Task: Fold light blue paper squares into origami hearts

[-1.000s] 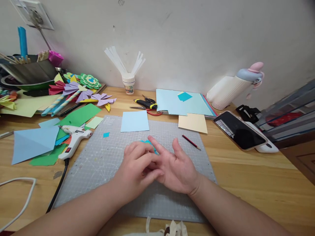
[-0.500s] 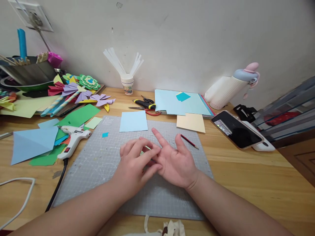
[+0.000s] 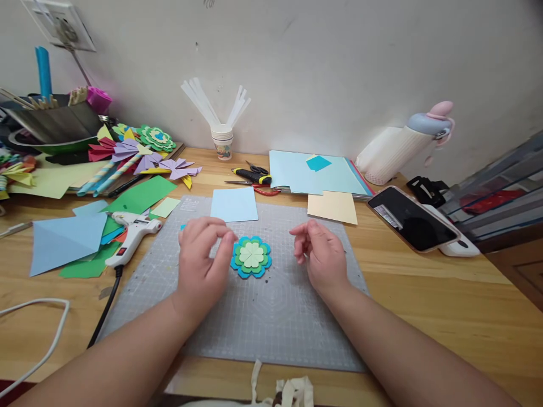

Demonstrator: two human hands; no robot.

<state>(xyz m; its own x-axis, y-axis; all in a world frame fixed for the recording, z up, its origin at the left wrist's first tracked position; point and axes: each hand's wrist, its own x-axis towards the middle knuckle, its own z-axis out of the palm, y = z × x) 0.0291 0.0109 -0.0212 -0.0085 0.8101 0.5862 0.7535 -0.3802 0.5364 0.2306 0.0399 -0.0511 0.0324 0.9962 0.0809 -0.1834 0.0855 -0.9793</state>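
A layered paper flower (image 3: pixel 251 257), blue outside, green within and pale green at the centre, lies flat on the grey cutting mat (image 3: pixel 271 333). Just left of it, my left hand (image 3: pixel 203 254) hovers with bent fingers, the thumb apart from them and nothing visible in its grasp. My right hand (image 3: pixel 322 254) is to the right of the flower, its fingers loosely curled and holding nothing I can see. Behind that hand the pencil is almost wholly hidden. A small blue paper scrap (image 3: pixel 182 227) peeks out beside my left hand.
A light blue square (image 3: pixel 235 204) and a cream sheet (image 3: pixel 333 207) lie along the mat's far edge. At left rests a glue gun (image 3: pixel 129 237) on paper pieces. Scissors, a yellow-black cutter (image 3: pixel 253 176), a phone (image 3: pixel 413 219) and a bottle (image 3: pixel 405 144) stand or lie farther back.
My hands have separated, the left moving left and the right moving right with its palm turned over. The layered flower now shows on the mat between them.
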